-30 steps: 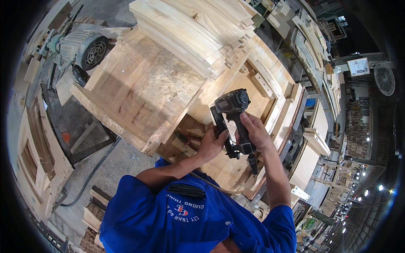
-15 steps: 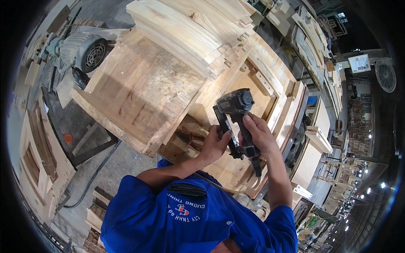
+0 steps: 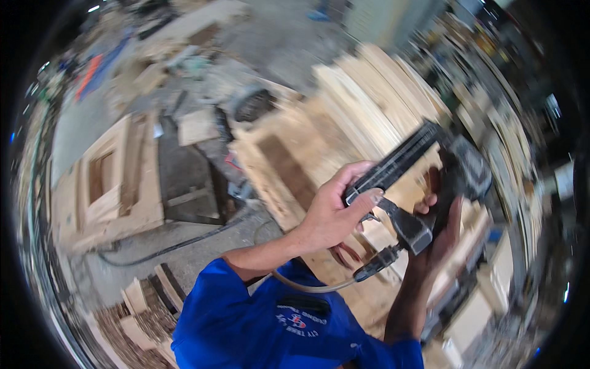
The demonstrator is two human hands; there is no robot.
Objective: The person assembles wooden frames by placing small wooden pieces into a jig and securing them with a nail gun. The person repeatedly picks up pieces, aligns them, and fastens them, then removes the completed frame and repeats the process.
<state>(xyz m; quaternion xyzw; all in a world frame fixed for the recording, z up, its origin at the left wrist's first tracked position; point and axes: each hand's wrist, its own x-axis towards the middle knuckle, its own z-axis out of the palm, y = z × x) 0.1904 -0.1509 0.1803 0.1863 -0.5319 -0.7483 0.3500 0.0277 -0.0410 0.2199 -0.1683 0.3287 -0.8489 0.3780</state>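
Note:
A black pneumatic nail gun (image 3: 413, 229), tilted with its head to the upper right, is held up between my hands over the workbench. My left hand (image 3: 341, 206) is closed on the end of its long magazine (image 3: 399, 160), thumb on top. Around the handle wraps my right hand (image 3: 444, 229), its fingers partly hidden behind the tool. An air hose (image 3: 313, 288) runs from the fitting at the handle's end back toward my body. Under the gun, a red-handled tool (image 3: 348, 254) lies on the bench, its kind blurred.
Light wooden boards (image 3: 362, 92) are stacked at the bench's far side, beside a wooden panel (image 3: 276, 166). To the left stand a wooden frame (image 3: 104, 178) and a dark metal stand (image 3: 193, 184). Wood offcuts (image 3: 141, 307) are piled at the lower left. A dark hose (image 3: 166, 249) lies on the floor.
The view has swung left and is blurred. Both hands have turned the nail gun so its magazine now faces up, and my left hand has a fuller grip on the magazine's end.

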